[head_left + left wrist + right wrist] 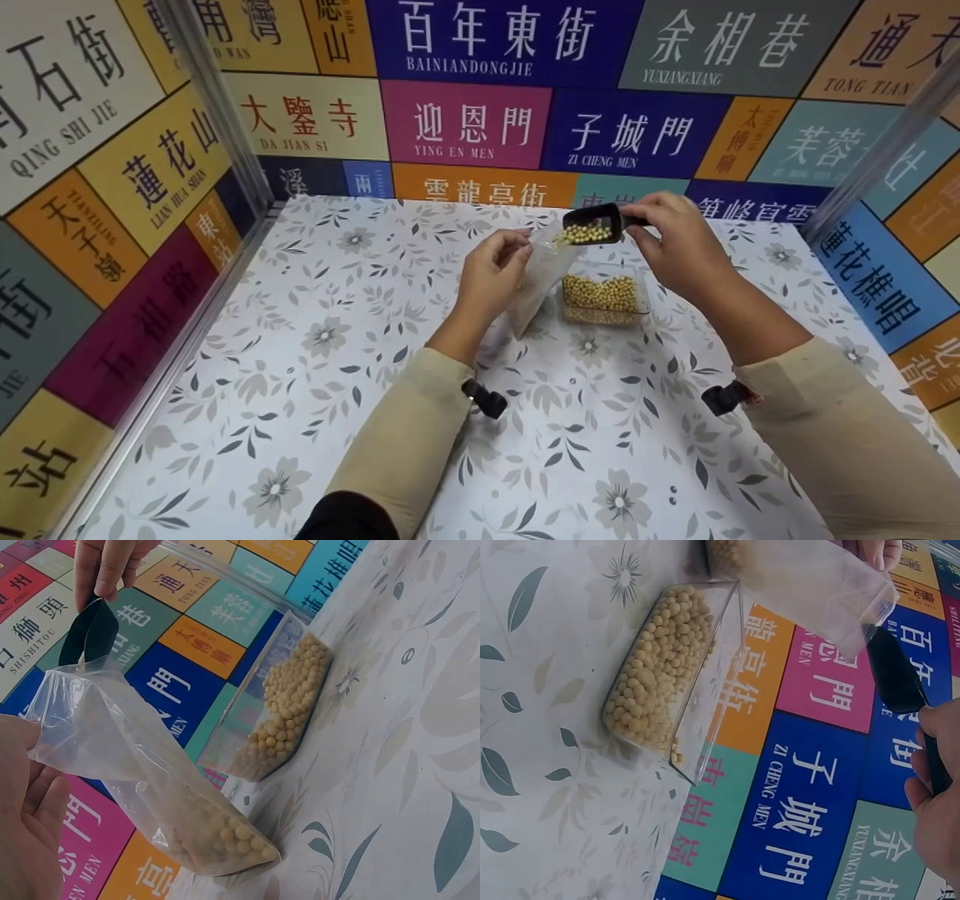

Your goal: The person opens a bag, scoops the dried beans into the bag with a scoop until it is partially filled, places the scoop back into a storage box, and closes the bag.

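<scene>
My left hand point(491, 274) pinches the rim of a clear plastic bag point(142, 757), whose bottom corner touches the tabletop. Round yellow beans point(232, 832) lie in the bottom of the bag. In my right hand point(679, 240) is the handle of a black scoop point(619, 217), tilted with its lip at the bag's mouth. The head view shows beans point(586, 232) in the scoop, near its lip. Just right of the bag stands a clear rectangular container point(727, 682) partly filled with the same beans point(656, 667).
A white tablecloth point(405, 292) with grey flowers and leaves covers the table. Panels of coloured street-name signs point(465, 124) rise behind and at both sides. Small dark wrist cameras point(486, 400) sit on both sleeves.
</scene>
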{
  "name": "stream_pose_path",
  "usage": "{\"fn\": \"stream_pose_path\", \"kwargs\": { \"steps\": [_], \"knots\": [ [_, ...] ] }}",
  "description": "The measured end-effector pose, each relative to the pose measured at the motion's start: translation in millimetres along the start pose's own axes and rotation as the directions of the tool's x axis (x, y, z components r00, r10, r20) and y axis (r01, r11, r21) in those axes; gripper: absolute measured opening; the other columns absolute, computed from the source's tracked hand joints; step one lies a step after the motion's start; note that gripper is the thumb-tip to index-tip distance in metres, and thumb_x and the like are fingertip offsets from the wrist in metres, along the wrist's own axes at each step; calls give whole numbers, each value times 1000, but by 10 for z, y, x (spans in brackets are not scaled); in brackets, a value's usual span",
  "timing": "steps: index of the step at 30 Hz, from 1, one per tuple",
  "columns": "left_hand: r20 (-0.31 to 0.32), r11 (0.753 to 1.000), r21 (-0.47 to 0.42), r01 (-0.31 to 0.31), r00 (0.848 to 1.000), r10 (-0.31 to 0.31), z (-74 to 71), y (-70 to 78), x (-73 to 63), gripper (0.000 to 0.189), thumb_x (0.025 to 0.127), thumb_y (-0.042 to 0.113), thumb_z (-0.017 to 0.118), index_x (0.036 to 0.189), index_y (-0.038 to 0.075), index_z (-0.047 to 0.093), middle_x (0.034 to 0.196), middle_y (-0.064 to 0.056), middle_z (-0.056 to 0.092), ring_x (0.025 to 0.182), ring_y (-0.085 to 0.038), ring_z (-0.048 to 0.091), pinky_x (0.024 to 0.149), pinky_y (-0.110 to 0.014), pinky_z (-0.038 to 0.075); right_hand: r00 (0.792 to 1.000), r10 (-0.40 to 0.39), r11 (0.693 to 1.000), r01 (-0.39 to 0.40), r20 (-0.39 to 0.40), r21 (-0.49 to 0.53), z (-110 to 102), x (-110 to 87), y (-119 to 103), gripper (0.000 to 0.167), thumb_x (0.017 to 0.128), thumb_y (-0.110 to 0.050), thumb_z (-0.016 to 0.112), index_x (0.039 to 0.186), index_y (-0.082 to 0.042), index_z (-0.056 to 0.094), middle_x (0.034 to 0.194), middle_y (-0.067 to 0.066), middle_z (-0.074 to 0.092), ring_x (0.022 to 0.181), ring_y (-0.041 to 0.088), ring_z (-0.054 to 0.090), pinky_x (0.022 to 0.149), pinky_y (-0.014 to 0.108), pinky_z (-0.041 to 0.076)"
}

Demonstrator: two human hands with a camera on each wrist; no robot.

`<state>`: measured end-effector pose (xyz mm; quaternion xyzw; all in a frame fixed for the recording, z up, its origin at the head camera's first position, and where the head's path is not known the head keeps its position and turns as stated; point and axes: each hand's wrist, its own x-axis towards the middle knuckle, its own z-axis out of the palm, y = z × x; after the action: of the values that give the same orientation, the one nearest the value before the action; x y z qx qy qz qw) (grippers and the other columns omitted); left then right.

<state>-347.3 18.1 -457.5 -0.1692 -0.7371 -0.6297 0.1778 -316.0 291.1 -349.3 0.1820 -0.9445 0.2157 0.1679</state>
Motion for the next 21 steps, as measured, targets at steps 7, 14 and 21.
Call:
{"fn": "stream_pose_path", "kwargs": {
  "steps": [7, 14, 21],
  "knots": [
    [-1, 1000, -1, 10, 1000, -10, -6, 7, 5, 7, 104, 19, 71, 107, 13, 74, 129, 0, 77, 109, -6, 72, 97, -22, 61, 1000, 4, 1000, -4, -29, 26, -8, -33, 55, 32, 107, -11, 65, 139, -10, 71, 134, 13, 66, 131, 39, 55, 107, 60, 46],
    [6, 1000, 21, 11, 1000, -11, -14, 19, -8, 9, 106, 20, 69, 110, 13, 74, 131, 2, 76, 111, -7, 71, 97, -22, 60, 998, 48, 997, -46, -36, 66, -86, -124, 172, 34, 109, -18, 63, 142, -11, 69, 136, 14, 64, 131, 38, 56, 106, 58, 48],
    [2, 1000, 19, 18, 1000, -18, -2, 33, -11, 7, 105, 19, 69, 108, 14, 73, 130, 3, 76, 110, -6, 71, 96, -23, 60, 981, 186, 972, -191, 44, 135, -97, -230, 433, 41, 112, -31, 57, 147, -11, 64, 142, 16, 58, 134, 39, 54, 111, 61, 48]
  ]
}}
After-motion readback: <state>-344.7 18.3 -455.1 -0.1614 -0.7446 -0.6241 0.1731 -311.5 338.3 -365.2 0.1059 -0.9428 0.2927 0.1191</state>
